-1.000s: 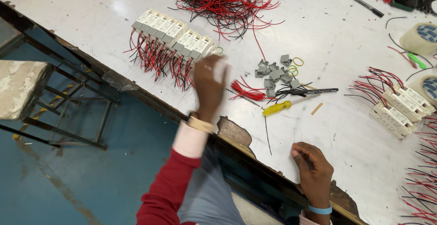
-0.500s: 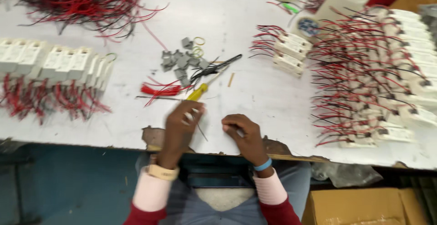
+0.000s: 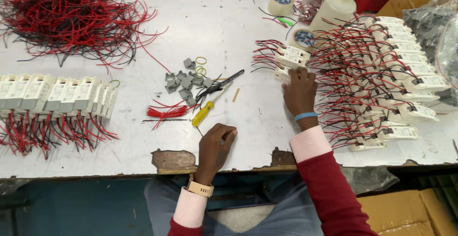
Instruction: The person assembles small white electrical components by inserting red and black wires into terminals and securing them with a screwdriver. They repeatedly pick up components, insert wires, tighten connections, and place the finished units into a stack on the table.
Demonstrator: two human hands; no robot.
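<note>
Head view showed right hand [image 3: 299,93] flat, fingers apart, on a wired white module [image 3: 292,58]; left hand [image 3: 215,146] curled, apparently around something small; loose wires [image 3: 71,16] remained unfitted.

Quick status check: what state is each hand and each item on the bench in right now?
Left hand: curled loosely, resting on the table edge.
Right hand: fingers on a white module.
Yellow screwdriver: lying flat, untouched.
Loose wire pile: tangled heap.
Left module row: lined up, wires trailing.
Right module stack: spread out, wired.
Tape roll: lying flat.
</note>
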